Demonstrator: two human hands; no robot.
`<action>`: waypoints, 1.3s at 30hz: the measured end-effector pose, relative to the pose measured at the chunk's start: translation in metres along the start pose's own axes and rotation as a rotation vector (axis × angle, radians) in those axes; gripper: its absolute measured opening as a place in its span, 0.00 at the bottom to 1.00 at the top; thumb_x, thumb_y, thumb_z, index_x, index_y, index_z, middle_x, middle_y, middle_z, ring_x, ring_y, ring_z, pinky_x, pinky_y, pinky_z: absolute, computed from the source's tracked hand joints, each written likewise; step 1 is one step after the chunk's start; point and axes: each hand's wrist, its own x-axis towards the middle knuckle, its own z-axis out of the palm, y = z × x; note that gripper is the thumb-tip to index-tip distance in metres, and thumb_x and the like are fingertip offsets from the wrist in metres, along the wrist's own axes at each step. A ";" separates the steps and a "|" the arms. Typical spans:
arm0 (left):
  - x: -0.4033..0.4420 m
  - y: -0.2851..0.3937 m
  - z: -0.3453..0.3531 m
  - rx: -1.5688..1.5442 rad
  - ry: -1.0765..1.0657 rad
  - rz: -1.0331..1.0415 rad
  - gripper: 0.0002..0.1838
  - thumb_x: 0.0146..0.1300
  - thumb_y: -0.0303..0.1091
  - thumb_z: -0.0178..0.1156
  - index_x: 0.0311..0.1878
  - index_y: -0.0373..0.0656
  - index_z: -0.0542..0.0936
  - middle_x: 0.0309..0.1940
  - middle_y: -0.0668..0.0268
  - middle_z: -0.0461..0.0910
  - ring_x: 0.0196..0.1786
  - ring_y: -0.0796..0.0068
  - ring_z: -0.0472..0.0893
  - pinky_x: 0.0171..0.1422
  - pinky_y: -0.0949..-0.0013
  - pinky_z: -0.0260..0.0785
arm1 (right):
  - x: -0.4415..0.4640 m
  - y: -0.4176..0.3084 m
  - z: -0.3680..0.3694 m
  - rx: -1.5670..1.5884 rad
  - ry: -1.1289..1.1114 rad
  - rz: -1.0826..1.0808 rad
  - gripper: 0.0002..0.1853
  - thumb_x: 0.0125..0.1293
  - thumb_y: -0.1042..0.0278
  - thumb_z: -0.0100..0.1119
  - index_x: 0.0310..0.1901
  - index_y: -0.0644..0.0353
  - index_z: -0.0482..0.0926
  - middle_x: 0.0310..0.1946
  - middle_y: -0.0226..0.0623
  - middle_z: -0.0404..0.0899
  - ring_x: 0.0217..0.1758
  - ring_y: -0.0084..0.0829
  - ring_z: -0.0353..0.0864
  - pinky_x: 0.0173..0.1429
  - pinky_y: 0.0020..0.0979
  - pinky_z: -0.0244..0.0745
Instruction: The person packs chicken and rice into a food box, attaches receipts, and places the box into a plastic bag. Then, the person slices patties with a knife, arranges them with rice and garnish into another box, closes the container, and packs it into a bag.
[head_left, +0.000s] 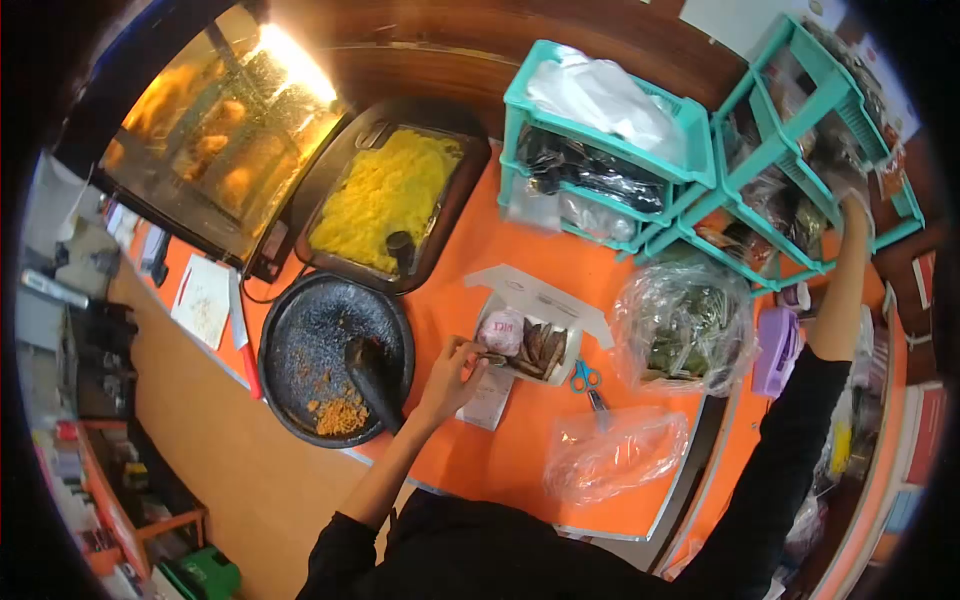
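Note:
A white open box (562,372) sits on the orange table, holding a wrapped round pack (502,331) with red lettering and several dark brown food pieces (541,347). At the box's lower left corner is my left hand (452,378), fingers curled, thumb and fingertips close together; what they hold, if anything, is too small to name. A paper slip (487,398) lies just below. My right hand (853,208) reaches up into the teal stacked baskets (790,205) at the right, beside clear plastic packs; its fingers are mostly hidden.
A stone mortar (283,388) with pestle, a tray of yellow food (390,195), a lit glass case (215,150) and a red-handled knife (247,360) lie left. Right are blue scissors (586,378), a bag of leaves (690,335), a loose plastic bag (615,455) and a teal rack (605,160).

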 end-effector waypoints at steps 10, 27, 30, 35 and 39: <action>-0.011 0.019 -0.059 -0.010 0.205 -0.098 0.06 0.63 0.24 0.57 0.42 0.39 0.81 0.35 0.62 0.74 0.30 0.74 0.76 0.33 0.73 0.68 | 0.022 0.019 0.001 0.143 0.187 0.169 0.24 0.66 0.45 0.51 0.52 0.55 0.82 0.49 0.42 0.83 0.51 0.37 0.82 0.54 0.38 0.73; 0.028 -0.015 0.012 0.316 -0.342 0.365 0.11 0.50 0.26 0.64 0.40 0.39 0.81 0.42 0.59 0.79 0.49 0.54 0.77 0.52 0.56 0.70 | -0.207 -0.073 -0.083 1.365 -0.199 0.192 0.13 0.66 0.55 0.59 0.44 0.53 0.79 0.33 0.24 0.79 0.33 0.16 0.75 0.33 0.21 0.64; 0.040 -0.021 0.010 0.258 -0.389 0.294 0.08 0.50 0.24 0.63 0.36 0.39 0.81 0.36 0.61 0.80 0.44 0.55 0.79 0.46 0.56 0.72 | -0.302 -0.126 -0.069 1.329 -0.789 0.237 0.08 0.61 0.60 0.65 0.38 0.49 0.79 0.31 0.22 0.80 0.25 0.16 0.75 0.25 0.18 0.65; 0.039 -0.014 -0.005 -0.300 -0.264 -0.117 0.08 0.50 0.20 0.60 0.35 0.40 0.80 0.29 0.61 0.80 0.36 0.56 0.80 0.41 0.57 0.72 | -0.411 -0.187 0.043 1.355 -0.974 0.304 0.07 0.60 0.65 0.66 0.33 0.55 0.78 0.28 0.28 0.80 0.27 0.21 0.77 0.25 0.22 0.70; 0.037 -0.013 -0.004 0.303 -0.228 0.243 0.10 0.50 0.20 0.58 0.36 0.41 0.81 0.35 0.63 0.79 0.40 0.61 0.77 0.45 0.57 0.68 | -0.415 -0.231 0.040 1.034 -1.054 -0.143 0.11 0.61 0.63 0.64 0.33 0.64 0.78 0.28 0.39 0.80 0.30 0.33 0.79 0.35 0.37 0.74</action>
